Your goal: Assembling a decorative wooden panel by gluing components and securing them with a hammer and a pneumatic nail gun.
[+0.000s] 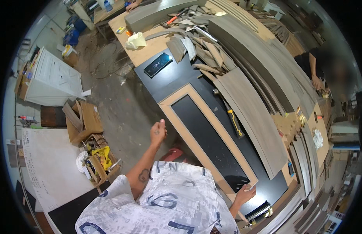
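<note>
L hand (158, 132) is hovering off the bench's L edge, over the floor (128, 103), fingers looking curled together w/ thumb sticking up; nothing's showing in it. R hand (245, 193) is touching the near end of the wood frame (219, 130), by its R corner; fingers are bending there, but can't tell if they're clamping on it. Frame's lying flat on the black sheet (154, 82), long sides running away from the person & slightly L, sheet showing thru the opening. Yellow-handled hammer (235, 124) is lying just R of frame, btwn it & a long grey-brown panel (251, 121). Phone (158, 64) is resting past frame's far end, screen up; wood offcuts (214, 54) are piling up R of it. Crumpled pale cloth or paper (136, 41), can't tell which, is sitting at bench's far L. Co-worker's hand (317, 83) is reaching in from R, well apart from frame. On L side, a cardboard box (91, 119) is standing nr a white cabinet (56, 76), w/ yellow cloth (105, 158) lying in the clutter closer in.
</note>
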Available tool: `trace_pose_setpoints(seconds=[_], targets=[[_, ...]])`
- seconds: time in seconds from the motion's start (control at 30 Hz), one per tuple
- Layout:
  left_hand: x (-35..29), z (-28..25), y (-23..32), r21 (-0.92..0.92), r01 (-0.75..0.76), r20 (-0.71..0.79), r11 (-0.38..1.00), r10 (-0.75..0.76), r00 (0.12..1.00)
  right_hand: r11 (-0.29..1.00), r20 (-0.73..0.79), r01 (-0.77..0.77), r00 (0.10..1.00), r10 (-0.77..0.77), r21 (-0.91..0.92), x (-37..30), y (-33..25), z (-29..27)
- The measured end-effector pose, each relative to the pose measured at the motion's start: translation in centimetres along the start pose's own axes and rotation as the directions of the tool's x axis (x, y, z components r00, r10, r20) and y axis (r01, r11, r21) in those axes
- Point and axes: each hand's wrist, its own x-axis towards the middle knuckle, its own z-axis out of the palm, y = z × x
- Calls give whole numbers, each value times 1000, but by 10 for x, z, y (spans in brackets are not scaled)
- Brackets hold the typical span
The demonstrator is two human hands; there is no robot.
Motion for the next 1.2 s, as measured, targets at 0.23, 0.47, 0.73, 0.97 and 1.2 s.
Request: trace_pose_setpoints(seconds=[0.23,0.47,0.73,0.97,1.2], targets=[[87,3,-55,-574,264,-512,775,-592,623,999,-81,45,996,-46,-19,0,-78,13],[118,61,-28,-653,315,-379,688,-657,651,983,-70,168,982,-173,-70,-1,-111,29],[92,-10,-45,-100,327,-459,940,-335,823,997,-60,64,996,-67,-47,0,-94,29],[71,18,90,494,-767,398,410,678,618,972,-166,-188,972,164,-141,0,6,28],[69,38,57,565,-816,655,120,537,532,974,-121,-216,971,208,-62,-1,11,19]])
